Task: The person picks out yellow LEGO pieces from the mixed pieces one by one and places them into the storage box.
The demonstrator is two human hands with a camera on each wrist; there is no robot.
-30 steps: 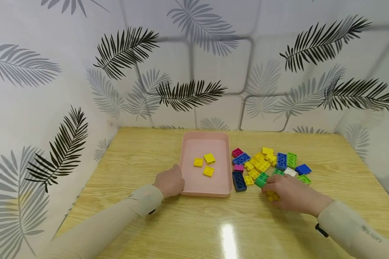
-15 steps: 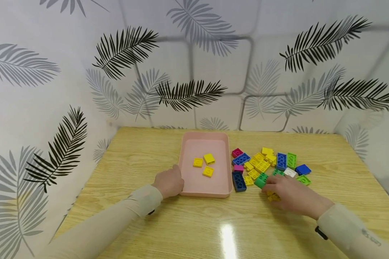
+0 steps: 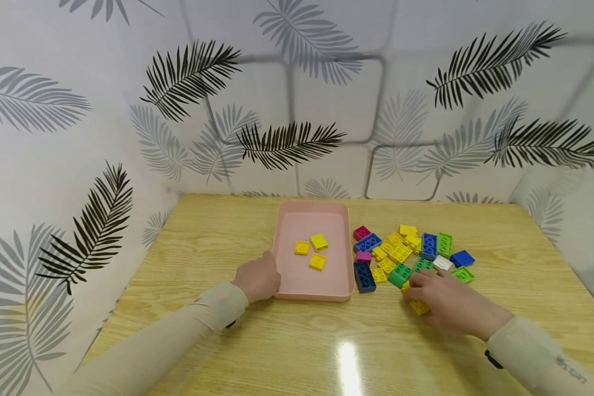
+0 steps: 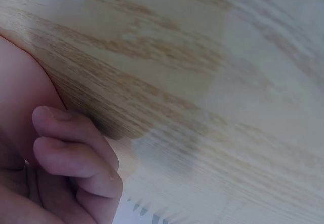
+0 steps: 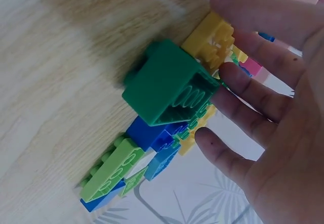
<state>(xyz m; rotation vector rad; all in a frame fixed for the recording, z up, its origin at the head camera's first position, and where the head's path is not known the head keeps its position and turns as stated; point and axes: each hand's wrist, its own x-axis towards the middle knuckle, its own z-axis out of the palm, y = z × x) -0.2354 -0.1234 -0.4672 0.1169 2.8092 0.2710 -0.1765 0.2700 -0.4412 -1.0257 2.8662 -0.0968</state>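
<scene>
I see a glossy wood-grain table (image 3: 218, 231) enclosed by white walls (image 3: 54, 137) printed with black and grey palm fronds. My left hand (image 3: 257, 279), fingers curled and empty, rests against the near left corner of the pink tray (image 3: 348, 242), which holds three yellow bricks (image 3: 311, 250). My right hand (image 3: 443, 297), fingers spread, touches a yellow brick (image 3: 419, 307) beside the mixed brick pile (image 3: 411, 253).
</scene>
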